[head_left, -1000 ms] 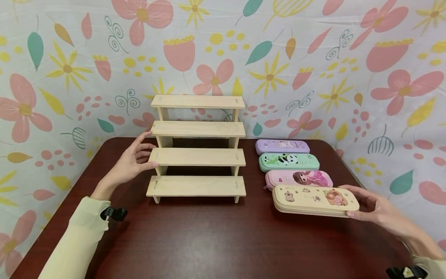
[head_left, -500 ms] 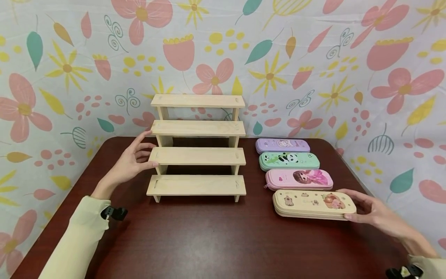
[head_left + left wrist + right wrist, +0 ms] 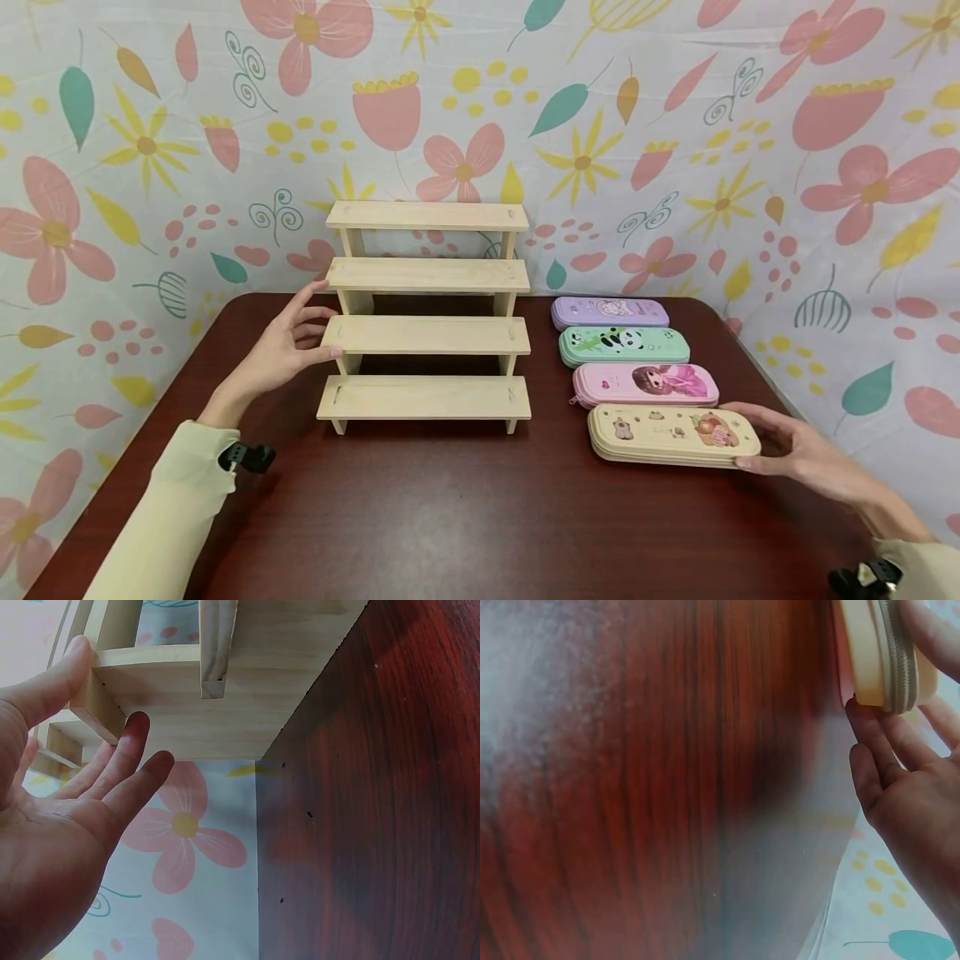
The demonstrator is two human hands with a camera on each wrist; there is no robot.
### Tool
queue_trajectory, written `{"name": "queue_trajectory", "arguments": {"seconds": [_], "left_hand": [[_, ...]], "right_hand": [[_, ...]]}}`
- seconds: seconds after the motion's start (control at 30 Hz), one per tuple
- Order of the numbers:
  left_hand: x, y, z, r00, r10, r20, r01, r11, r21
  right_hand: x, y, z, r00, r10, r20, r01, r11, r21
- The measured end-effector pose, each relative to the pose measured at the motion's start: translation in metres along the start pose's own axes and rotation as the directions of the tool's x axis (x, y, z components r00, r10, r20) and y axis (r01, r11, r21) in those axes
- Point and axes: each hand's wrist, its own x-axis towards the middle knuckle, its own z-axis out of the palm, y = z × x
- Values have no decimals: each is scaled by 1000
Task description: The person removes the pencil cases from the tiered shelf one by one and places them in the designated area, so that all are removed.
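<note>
At the table's right side my right hand [image 3: 791, 446] grips the right end of a cream pencil case [image 3: 660, 435] with small bear pictures. In the right wrist view the case's zipped end [image 3: 900, 660] lies between thumb and fingers. Just behind it is a pink pencil case [image 3: 611, 383] with a girl picture. A four-tier wooden display stand [image 3: 427, 333] stands left of centre, its steps bare. My left hand [image 3: 281, 346] touches the stand's left side, thumb at one step and index finger at the step above. The left wrist view shows those fingers [image 3: 131, 750] spread and loosely bent.
Behind the pink case lie a green panda pencil case [image 3: 660, 345] and a purple one [image 3: 577, 313], in a row towards the back. All stand on a dark red-brown table [image 3: 420, 517]. A flowered cloth [image 3: 465, 92] hangs close behind the table.
The cream pencil case has come down from a slight tilt and shifted a little left, into line before the pink case. My left hand and the stand stay put.
</note>
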Motion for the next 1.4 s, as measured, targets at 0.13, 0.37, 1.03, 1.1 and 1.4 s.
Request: {"name": "queue_trajectory", "arguments": {"seconds": [0.13,0.37,1.03,1.1,1.4], "left_hand": [[0,0,0,1000,-3,-3,4,1000,6],[0,0,1,1000,-15,1,15,1000,1],[0,0,1,1000,-17,5,17,1000,19],[0,0,2,1000,-18,4,18,1000,21],[-7,0,3,1000,-26,-13,27,997,69]], "right_hand": [[3,0,0,1000,-8,-2,8,999,-35],[7,2,-1,1000,-15,20,15,1000,-22],[13,6,-2,1000,1,24,1,998,-67],[12,6,-2,1000,1,20,1,997,-79],[2,2,-14,997,-61,-48,54,991,-121]]}}
